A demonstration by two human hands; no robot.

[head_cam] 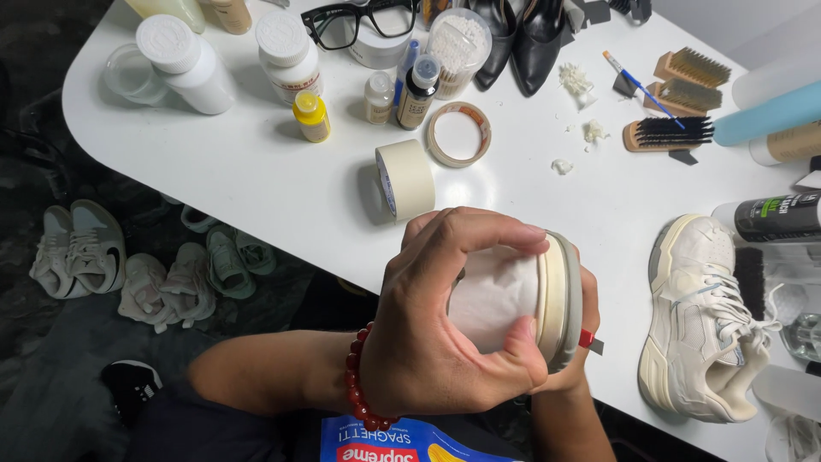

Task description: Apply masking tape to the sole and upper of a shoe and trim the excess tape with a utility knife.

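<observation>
White shoe (513, 299) gripped heel-up in closed left hand (445, 325), right hand (581, 342) mostly hidden behind it, grip unclear, above the counter (256, 171) near edge, sole turned sideways for access.

On the worktop (256, 180), two tape rolls (432, 158) lie behind the left hand (445, 316), bottles (299, 68) further back. A sneaker (705, 325) lies right of the hand, brushes (676, 103) behind it. More sneakers (137, 265) sit on the floor, left.

Bare forearms — a red bead bracelet (359, 385) circles the left wrist.
</observation>
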